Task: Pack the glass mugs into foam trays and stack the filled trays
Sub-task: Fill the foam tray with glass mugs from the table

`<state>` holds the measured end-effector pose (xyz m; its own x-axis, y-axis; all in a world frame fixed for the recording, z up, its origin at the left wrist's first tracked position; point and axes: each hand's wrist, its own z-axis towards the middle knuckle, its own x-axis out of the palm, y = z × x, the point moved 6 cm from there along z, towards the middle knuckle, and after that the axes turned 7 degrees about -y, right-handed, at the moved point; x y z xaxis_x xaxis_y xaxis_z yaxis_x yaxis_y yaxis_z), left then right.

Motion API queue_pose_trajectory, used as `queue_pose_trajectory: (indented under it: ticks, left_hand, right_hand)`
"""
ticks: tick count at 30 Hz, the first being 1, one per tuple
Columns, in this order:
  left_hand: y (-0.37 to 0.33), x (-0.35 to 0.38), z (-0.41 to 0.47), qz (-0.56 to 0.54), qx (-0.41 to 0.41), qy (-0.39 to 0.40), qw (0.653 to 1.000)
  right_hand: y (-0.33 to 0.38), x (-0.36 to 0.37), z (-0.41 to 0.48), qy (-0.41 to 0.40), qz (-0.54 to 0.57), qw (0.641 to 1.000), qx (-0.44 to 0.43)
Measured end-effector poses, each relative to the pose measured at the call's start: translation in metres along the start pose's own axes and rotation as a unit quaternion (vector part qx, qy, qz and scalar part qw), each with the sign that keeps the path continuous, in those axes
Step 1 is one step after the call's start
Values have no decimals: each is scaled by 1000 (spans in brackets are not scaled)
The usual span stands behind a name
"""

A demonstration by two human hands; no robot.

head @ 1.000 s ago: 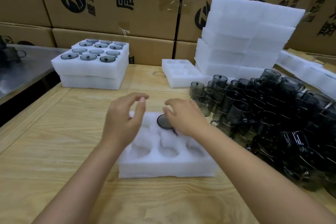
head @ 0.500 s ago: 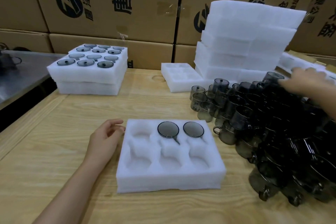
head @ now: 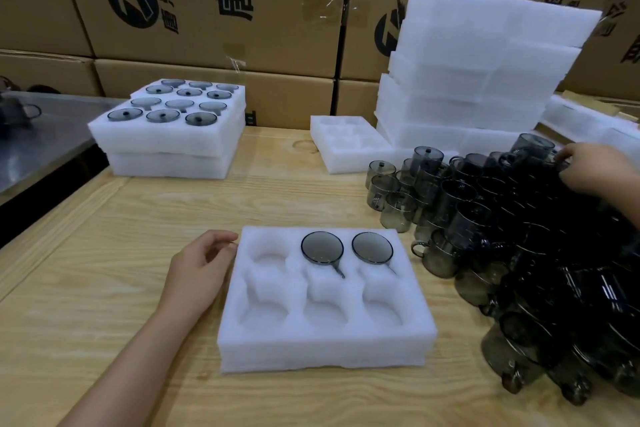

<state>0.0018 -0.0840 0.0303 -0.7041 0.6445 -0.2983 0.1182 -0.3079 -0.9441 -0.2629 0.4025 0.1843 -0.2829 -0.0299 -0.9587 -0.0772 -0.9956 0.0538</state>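
- printed cardboard cartons (head: 207,3) wall off the far side of a pale wooden tabletop (head: 104,288); a grey metal surface (head: 41,135) adjoins its left edge.
- a white six-pocket foam tray (head: 322,350) lies near the front edge, about midway along it.
- two smoky glass mugs sit sunk in its far row: the middle-pocket mug (head: 322,248) and the right-pocket mug (head: 372,248), each with its handle pointing toward the near row.
- the left hand (head: 197,270) rests on the tabletop against the tray's left side, fingers loosely curled and gripping nothing, fingertips touching the tray's far-left corner.
- the right hand (head: 592,170) reaches into the heap of loose mugs (head: 519,253) along the right edge; its fingertips are buried among the glass, so i cannot tell whether they grip one.
- a stack of filled trays (head: 166,139) stands toward the far-left corner, mug rims showing in its top layer.
- a single unfilled tray (head: 346,149) lies at the far edge, just beside a tall pile of foam trays (head: 478,80) behind the heap.
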Motion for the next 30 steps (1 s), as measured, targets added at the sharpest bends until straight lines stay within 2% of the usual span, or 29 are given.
queue_pose_trajectory:
  ticks: [7, 18, 25, 30]
  left_hand:
    - [-1, 0, 0, 5, 11, 2, 1000]
    - [1, 0, 1, 5, 12, -1, 1000]
    - [2, 1, 1, -2, 7, -2, 1000]
    - [2, 2, 1, -4, 7, -1, 1000]
  right_hand:
    - [5, 0, 2, -23, 12, 1000, 3]
    - [-1, 2, 9, 4, 23, 999, 30]
    - [6, -1, 8, 17, 21, 1000, 5]
    - [9, -3, 3, 22, 58, 998, 6]
